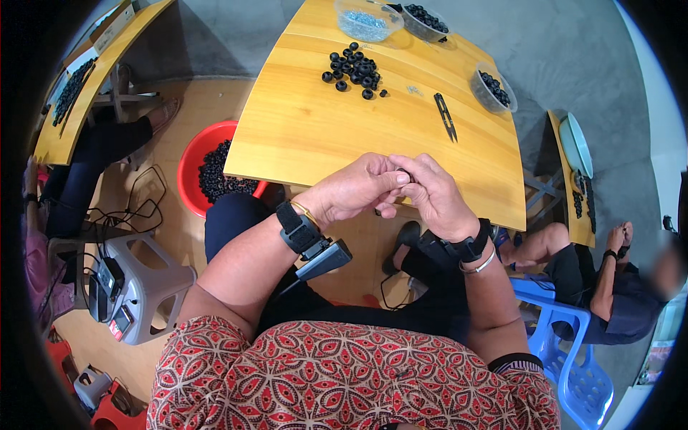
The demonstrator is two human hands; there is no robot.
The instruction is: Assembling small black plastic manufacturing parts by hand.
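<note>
Above the near edge of the wooden table [322, 136], my left hand [356, 188] and my right hand [442, 199] meet, fingertips pinched together. A small dark bit shows between the fingers, too covered to name. Beyond them a loose pile of round black beads [356, 70] lies on the tabletop. To the right of the pile are a few tiny clear pieces [414, 90] and black thread snips [445, 118], which lie apart from my hands.
Clear tubs of pale blue bits [364, 27] and black beads [424, 20] stand at the far edge, another bead tub [494, 89] at the right. A red basin [192, 165] of black pieces sits on the floor. Other people sit left and right, near a grey stool [147, 279] and blue chair [566, 344].
</note>
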